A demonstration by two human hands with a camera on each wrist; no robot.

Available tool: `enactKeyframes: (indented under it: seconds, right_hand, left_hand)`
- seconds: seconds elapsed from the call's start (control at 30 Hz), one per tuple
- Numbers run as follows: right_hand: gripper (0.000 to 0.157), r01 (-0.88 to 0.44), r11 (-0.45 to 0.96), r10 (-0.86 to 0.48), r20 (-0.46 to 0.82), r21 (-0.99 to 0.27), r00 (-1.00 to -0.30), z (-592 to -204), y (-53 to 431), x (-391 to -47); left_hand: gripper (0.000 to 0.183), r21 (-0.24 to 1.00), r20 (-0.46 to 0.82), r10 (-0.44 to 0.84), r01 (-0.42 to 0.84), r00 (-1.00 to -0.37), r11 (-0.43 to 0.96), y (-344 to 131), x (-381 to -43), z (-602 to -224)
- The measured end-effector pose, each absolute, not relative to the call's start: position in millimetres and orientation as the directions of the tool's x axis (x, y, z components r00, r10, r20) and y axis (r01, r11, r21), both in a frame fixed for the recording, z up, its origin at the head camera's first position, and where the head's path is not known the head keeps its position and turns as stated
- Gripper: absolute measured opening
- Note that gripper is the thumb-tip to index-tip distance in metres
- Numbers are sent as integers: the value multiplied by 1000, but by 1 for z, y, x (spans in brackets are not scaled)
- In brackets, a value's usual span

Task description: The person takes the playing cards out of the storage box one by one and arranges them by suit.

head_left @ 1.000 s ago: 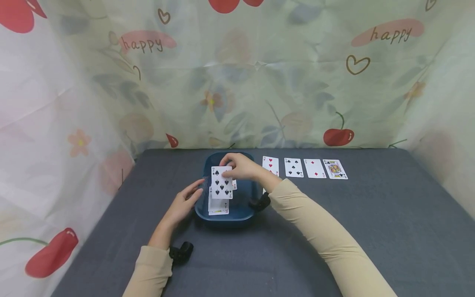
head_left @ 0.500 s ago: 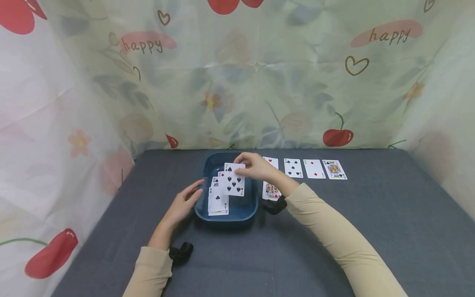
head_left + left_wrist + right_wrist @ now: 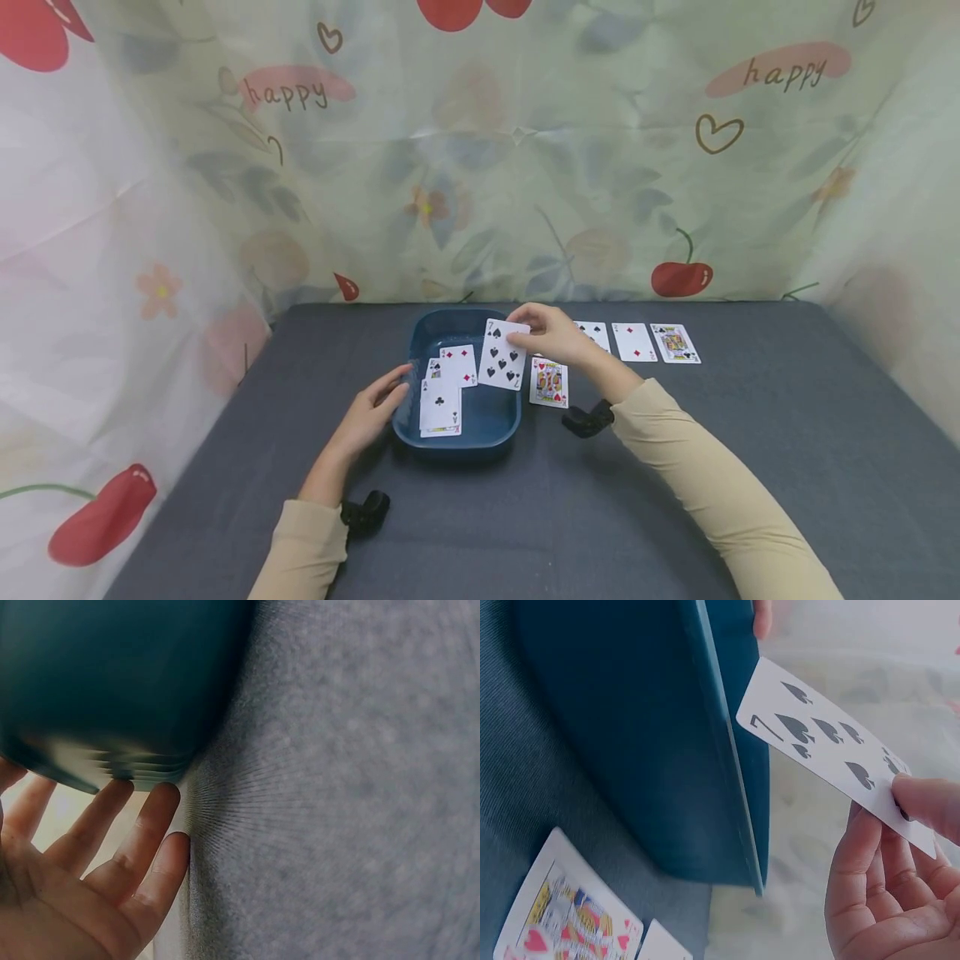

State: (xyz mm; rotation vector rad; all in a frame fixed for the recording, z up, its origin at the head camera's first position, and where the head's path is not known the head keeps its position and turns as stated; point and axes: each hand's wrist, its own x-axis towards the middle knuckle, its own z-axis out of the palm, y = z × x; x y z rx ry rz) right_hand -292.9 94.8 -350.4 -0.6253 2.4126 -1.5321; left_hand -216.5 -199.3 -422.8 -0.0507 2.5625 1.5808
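My right hand (image 3: 553,335) pinches a seven of spades (image 3: 502,357) between thumb and fingers, above the right rim of a blue plastic basin (image 3: 457,442). In the right wrist view the seven of spades (image 3: 821,735) is tilted, face showing, with the thumb on it. Inside the basin lie overlapping cards, among them an ace of clubs (image 3: 439,408) and a diamond card (image 3: 459,365). My left hand (image 3: 369,417) is at the basin's left side. Its fingers (image 3: 135,847) look nearly straight against the basin's side in the left wrist view.
Right of the basin lies a king of hearts (image 3: 549,383). Behind it, a row holds a spade card (image 3: 594,333), a two of diamonds (image 3: 634,342) and a king (image 3: 675,343). My right hand hides part of that row. A patterned curtain (image 3: 517,183) encloses the dark tabletop (image 3: 480,525).
My right hand has carried the seven of spades rightward, from over the cards in the basin to its right rim, uncovering those cards. The left hand has stayed put.
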Motion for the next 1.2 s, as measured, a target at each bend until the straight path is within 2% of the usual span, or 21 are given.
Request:
enactKeyframes:
  seconds: [0.53, 1.0, 1.2]
  right_hand:
    - [34, -130, 270, -419, 5, -954, -908, -357, 140, -289]
    - [33, -82, 290, -316, -15, -953, -949, -373, 176, -293]
    - [38, -72, 319, -295, -27, -945, -955, -382, 192, -293]
  left_hand:
    - [45, 894, -134, 51, -98, -990, 437, -200, -216, -422]
    - [45, 897, -111, 63, -73, -992, 436, -201, -216, -423]
    - [45, 897, -105, 65, -67, -992, 437, -200, -216, -423]
